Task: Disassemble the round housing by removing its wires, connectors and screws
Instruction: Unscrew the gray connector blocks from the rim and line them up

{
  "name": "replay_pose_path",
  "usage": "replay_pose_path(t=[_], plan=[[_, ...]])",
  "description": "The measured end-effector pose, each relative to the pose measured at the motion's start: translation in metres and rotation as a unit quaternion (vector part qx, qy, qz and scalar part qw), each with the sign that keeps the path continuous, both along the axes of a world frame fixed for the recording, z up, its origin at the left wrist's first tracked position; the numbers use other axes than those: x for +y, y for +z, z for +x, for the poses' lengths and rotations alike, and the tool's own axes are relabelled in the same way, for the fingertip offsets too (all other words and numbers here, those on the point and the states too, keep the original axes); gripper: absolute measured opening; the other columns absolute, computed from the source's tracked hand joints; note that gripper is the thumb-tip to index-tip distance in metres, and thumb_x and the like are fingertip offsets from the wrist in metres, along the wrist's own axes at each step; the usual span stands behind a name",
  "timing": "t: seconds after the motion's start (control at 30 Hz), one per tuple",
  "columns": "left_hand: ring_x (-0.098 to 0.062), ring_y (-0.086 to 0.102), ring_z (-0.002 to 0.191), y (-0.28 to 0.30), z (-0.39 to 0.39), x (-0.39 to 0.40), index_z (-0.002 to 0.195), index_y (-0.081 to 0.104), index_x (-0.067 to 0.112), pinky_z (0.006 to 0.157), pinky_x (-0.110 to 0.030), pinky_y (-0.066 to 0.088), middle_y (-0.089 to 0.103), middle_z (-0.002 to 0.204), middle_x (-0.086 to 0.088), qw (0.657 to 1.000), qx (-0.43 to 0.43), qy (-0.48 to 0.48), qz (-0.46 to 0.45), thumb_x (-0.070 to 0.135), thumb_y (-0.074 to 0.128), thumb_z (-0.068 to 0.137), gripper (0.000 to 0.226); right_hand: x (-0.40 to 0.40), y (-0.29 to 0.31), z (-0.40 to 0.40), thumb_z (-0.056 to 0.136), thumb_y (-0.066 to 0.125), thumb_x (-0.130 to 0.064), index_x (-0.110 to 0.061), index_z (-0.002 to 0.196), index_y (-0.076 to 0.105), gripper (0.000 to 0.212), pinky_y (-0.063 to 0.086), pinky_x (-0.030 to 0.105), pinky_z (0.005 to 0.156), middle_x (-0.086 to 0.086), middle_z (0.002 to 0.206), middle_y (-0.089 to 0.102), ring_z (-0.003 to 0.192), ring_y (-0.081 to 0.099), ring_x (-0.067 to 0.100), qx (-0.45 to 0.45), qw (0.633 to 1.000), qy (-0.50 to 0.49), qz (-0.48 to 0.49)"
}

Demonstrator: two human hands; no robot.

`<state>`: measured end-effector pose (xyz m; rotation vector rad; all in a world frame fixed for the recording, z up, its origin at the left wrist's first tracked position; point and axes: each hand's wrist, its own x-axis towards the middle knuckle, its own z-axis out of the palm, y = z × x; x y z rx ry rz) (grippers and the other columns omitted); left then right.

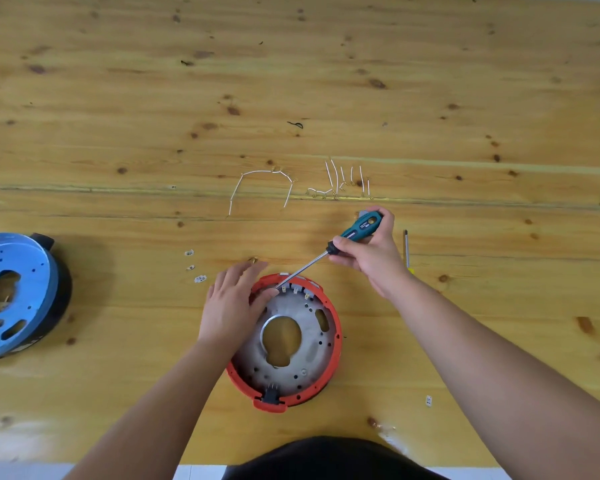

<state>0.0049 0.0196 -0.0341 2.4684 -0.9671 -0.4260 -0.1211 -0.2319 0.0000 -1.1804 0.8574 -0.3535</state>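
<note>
Orange plastic rings the round housing [284, 341] just in front of me on the knotty pine table [465, 98]; inside it sits a grey metal plate with a keyhole opening, and a black connector block [270, 393] is clipped at its near edge. My left hand [232, 303] lies flat over the far-left rim, fingers straight and close together, pressing it steady. My right hand [368, 251] is curled round the teal-handled screwdriver [329, 251], whose steel shaft slants down to the small terminals at the far inner rim, right beside my left fingertips.

I judge that closeness to be the risk: if the tip jumps off a screw or clip under pressure, it would skid straight into those fingers or gouge the plastic. The housing could also pivot, since I hold only one side.

There is free board to the right of the housing. A thin second screwdriver [406, 251] lies just beyond my right wrist, and my elbow could nudge it. Small white clips [200, 279] lie left of my left hand, easy to scatter. Further out lie the pulled white wires [264, 185]. A blue round housing [14, 292] sits well apart at the left edge.
</note>
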Motion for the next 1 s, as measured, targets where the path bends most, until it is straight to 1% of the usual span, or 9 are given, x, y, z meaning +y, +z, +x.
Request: replay_pose_path(t=[0.1, 0.23, 0.3, 0.43, 0.53, 0.63, 0.8, 0.9, 1.0], plan=[[-0.021, 0.046, 0.138, -0.011, 0.009, 0.007, 0.147, 0.051, 0.042, 0.109, -0.042, 0.041, 0.052, 0.149, 0.011, 0.997, 0.077, -0.003, 0.016, 0.049, 0.051, 0.103, 0.044, -0.005, 0.006, 0.000, 0.084, 0.081, 0.002, -0.047, 0.118, 0.041, 0.072, 0.065, 0.044, 0.078, 0.007, 0.132, 0.046, 0.088, 0.080, 0.023, 0.011, 0.999, -0.019, -0.044], [-0.023, 0.058, 0.124, -0.018, 0.001, 0.007, 0.144, 0.051, 0.050, 0.091, -0.033, 0.044, 0.062, 0.137, 0.007, 0.983, 0.174, 0.052, 0.010, 0.045, 0.047, 0.107, 0.038, -0.010, 0.017, -0.002, 0.085, 0.081, -0.004, -0.045, 0.126, 0.037, 0.073, 0.066, 0.042, 0.077, 0.017, 0.129, 0.053, 0.083, 0.080, 0.025, 0.017, 0.994, -0.027, -0.107], [-0.024, 0.060, 0.121, -0.020, -0.007, 0.005, 0.142, 0.053, 0.050, 0.090, -0.034, 0.046, 0.066, 0.133, 0.006, 0.983, 0.167, 0.080, -0.011, 0.042, 0.046, 0.107, 0.036, -0.011, 0.023, -0.002, 0.086, 0.081, -0.007, -0.044, 0.130, 0.035, 0.073, 0.066, 0.044, 0.076, 0.016, 0.119, 0.057, 0.079, 0.079, 0.026, 0.021, 0.989, -0.031, -0.142], [-0.023, 0.061, 0.118, -0.021, -0.020, 0.000, 0.142, 0.054, 0.044, 0.085, -0.030, 0.044, 0.065, 0.136, 0.007, 0.983, 0.153, 0.095, -0.024, 0.038, 0.043, 0.108, 0.036, -0.007, 0.034, 0.001, 0.086, 0.082, -0.011, -0.049, 0.128, 0.036, 0.073, 0.066, 0.050, 0.075, 0.002, 0.104, 0.058, 0.076, 0.078, 0.014, 0.034, 0.975, -0.026, -0.218], [-0.025, 0.060, 0.117, -0.018, -0.024, -0.007, 0.140, 0.052, 0.041, 0.084, -0.037, 0.051, 0.064, 0.134, 0.007, 0.987, 0.131, 0.098, 0.004, 0.040, 0.044, 0.105, 0.036, -0.005, 0.041, 0.005, 0.086, 0.082, -0.013, -0.052, 0.126, 0.036, 0.072, 0.066, 0.052, 0.069, 0.000, 0.104, 0.058, 0.075, 0.078, 0.011, 0.032, 0.967, -0.019, -0.254], [-0.025, 0.055, 0.125, -0.015, -0.024, -0.016, 0.142, 0.051, 0.038, 0.094, -0.044, 0.052, 0.060, 0.139, 0.009, 0.990, 0.109, 0.087, 0.017, 0.046, 0.048, 0.102, 0.041, -0.004, 0.046, 0.007, 0.087, 0.081, -0.013, -0.052, 0.127, 0.036, 0.072, 0.066, 0.052, 0.066, -0.001, 0.103, 0.058, 0.074, 0.078, 0.011, 0.030, 0.961, -0.022, -0.274], [-0.027, 0.054, 0.128, -0.020, -0.019, -0.028, 0.143, 0.054, 0.037, 0.093, -0.039, 0.050, 0.060, 0.142, 0.006, 0.993, 0.114, 0.039, 0.015, 0.038, 0.054, 0.102, 0.041, -0.005, 0.051, 0.008, 0.088, 0.079, -0.010, -0.046, 0.132, 0.034, 0.072, 0.067, 0.046, 0.070, 0.001, 0.104, 0.058, 0.071, 0.078, 0.015, 0.033, 0.958, -0.014, -0.284], [-0.025, 0.054, 0.128, -0.024, -0.017, -0.028, 0.142, 0.056, 0.037, 0.094, -0.037, 0.049, 0.061, 0.141, 0.007, 0.993, 0.110, 0.039, 0.015, 0.042, 0.056, 0.101, 0.041, -0.005, 0.053, 0.008, 0.089, 0.080, -0.012, -0.045, 0.135, 0.033, 0.074, 0.067, 0.043, 0.073, 0.000, 0.108, 0.057, 0.070, 0.078, 0.019, 0.035, 0.956, -0.002, -0.292], [-0.026, 0.060, 0.122, -0.025, -0.018, -0.027, 0.141, 0.058, 0.035, 0.088, -0.035, 0.048, 0.062, 0.140, 0.007, 0.995, 0.089, 0.041, 0.013, 0.045, 0.055, 0.102, 0.040, -0.006, 0.055, 0.010, 0.089, 0.080, -0.013, -0.046, 0.137, 0.032, 0.075, 0.066, 0.038, 0.073, 0.000, 0.113, 0.056, 0.069, 0.079, 0.022, 0.037, 0.953, 0.012, -0.299]])
